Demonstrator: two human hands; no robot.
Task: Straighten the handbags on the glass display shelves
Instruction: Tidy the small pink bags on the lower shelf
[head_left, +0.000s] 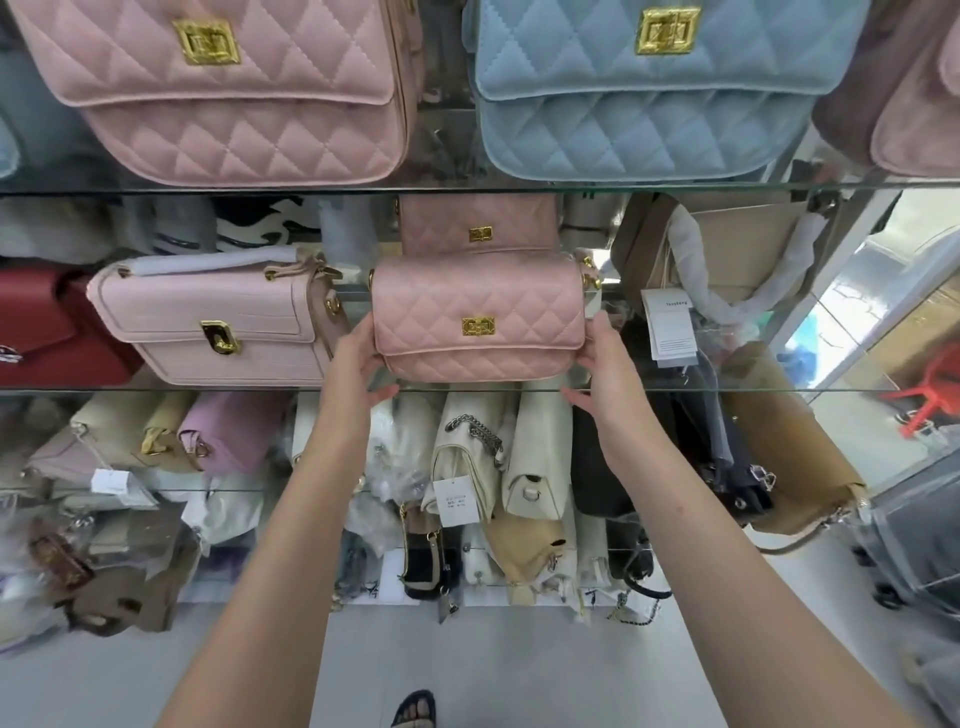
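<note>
Taking the small pink quilted bag (479, 322) as my marker, I start off to its left: a red bag (49, 327) sits at the far edge of the middle glass shelf (208, 388), then a pale pink bag with a gold clasp (221, 317), standing just beside my marker and turned slightly off square. Next, my left hand (358, 358) comes in, fingers spread and cupping the left end of the marker bag, thumb low by the shelf edge. The bag itself stands upright near the front lip, gold twist lock facing me, with a twin pink bag (478, 226) behind it. My right hand (605, 358) mirrors it on the right end, so both hands are holding that one bag between them. Right of it hang white tags (670, 327) and a beige bag (737, 249), a little apart. To do this well, I reckon I should keep even pressure at both ends, swing the face parallel with the glass edge, line it up with the twin behind, and leave an even gap to the neighbours without dragging the base on the glass
</note>
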